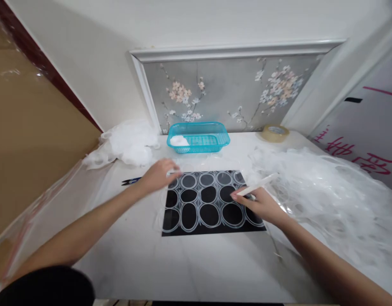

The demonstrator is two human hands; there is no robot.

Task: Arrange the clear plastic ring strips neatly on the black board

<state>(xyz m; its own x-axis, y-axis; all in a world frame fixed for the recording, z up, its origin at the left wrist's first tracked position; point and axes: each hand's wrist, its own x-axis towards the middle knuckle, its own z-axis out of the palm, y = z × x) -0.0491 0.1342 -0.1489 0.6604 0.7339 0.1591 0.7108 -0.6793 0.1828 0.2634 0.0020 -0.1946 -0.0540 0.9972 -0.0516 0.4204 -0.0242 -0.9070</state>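
On the table lies a black sheet (209, 194) under a clear or whitish film patterned with several rings. My left hand (159, 176) is at the sheet's upper left corner. Its thumb and fingertips are drawn together, and whatever is between them is too small to make out. Over the sheet's right side, my right hand (261, 204) grips a white pen-shaped tool (258, 185), slanting up to the right. Its working tip is hidden by the fingers. Dark-handled snips or tweezers (131, 181) lie left of the sheet, partly behind my left wrist.
A blue plastic basket (215, 147) with a white wad (179, 141) inside stands behind the sheet. White film scraps (129, 142) are heaped at back left, with a larger pile of ringed film (323, 191) on the right. A tape roll (275, 133) sits by the wall.
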